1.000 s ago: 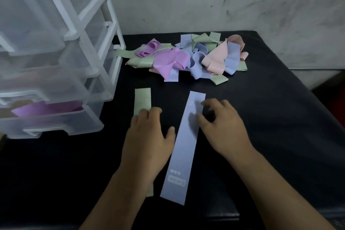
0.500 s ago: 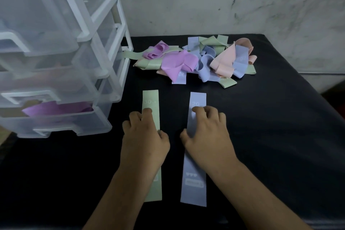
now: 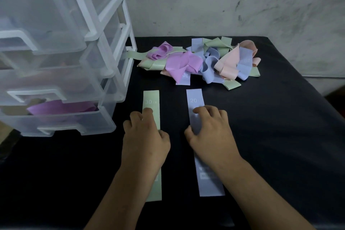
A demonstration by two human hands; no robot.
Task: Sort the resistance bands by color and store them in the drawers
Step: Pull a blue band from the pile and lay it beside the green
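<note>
Two resistance bands lie flat and parallel on the black table. A green band (image 3: 151,99) marked 30 lies on the left, and my left hand (image 3: 144,140) rests on its middle with the fingers bent. A blue band (image 3: 194,99) marked 20 lies on the right, with my right hand (image 3: 210,134) pressing on it, fingertips down. A tangled pile of bands (image 3: 199,61) in purple, green, blue and peach sits behind them. The clear plastic drawer unit (image 3: 61,58) stands at the left; its bottom drawer (image 3: 74,123) holds a purple band (image 3: 59,107).
A grey marbled wall runs behind the black table (image 3: 280,127). The drawer unit's upper drawers are pulled out toward me. The table's right edge drops off near a red-brown object (image 3: 336,93).
The blue band went from slanted to straight, parallel to the green one. My right hand slid onto its middle. My left hand settled on the green band.
</note>
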